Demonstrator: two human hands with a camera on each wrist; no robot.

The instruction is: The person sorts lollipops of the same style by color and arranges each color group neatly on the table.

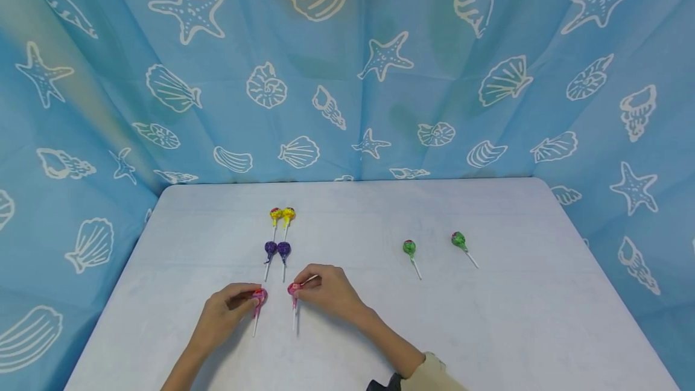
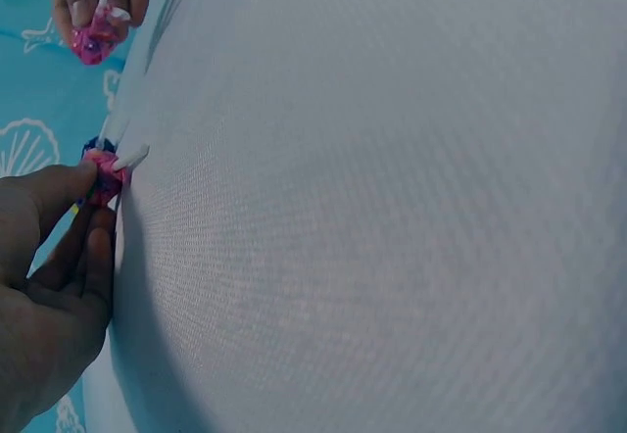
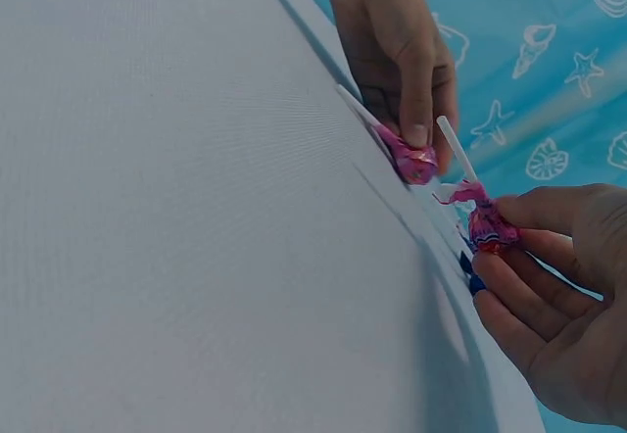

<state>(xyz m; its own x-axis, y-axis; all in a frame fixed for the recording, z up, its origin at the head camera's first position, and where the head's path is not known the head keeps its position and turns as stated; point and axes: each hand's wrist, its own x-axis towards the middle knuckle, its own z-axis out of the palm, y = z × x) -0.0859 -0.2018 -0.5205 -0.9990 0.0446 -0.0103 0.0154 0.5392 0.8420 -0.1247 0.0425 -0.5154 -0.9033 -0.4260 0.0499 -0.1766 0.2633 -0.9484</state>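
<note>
My left hand (image 1: 221,317) pinches the head of a pink-wrapped lollipop (image 1: 260,296), its white stick pointing toward me. Just to the right, my right hand (image 1: 329,290) holds a second pink lollipop (image 1: 294,289) between thumb and fingers, stick also toward me. A small gap separates the two. In the right wrist view, the lollipop in the right hand (image 3: 490,225) shows its twisted wrapper and stick. Beyond the hands lie two purple lollipops (image 1: 284,248) side by side, and behind those two yellow lollipops (image 1: 289,213) whose heads touch.
Two green lollipops, one nearer the middle (image 1: 409,247) and one farther right (image 1: 458,239), lie apart on the white table (image 1: 532,306). A blue curtain (image 1: 336,65) with shell and starfish prints hangs behind the table and at both sides.
</note>
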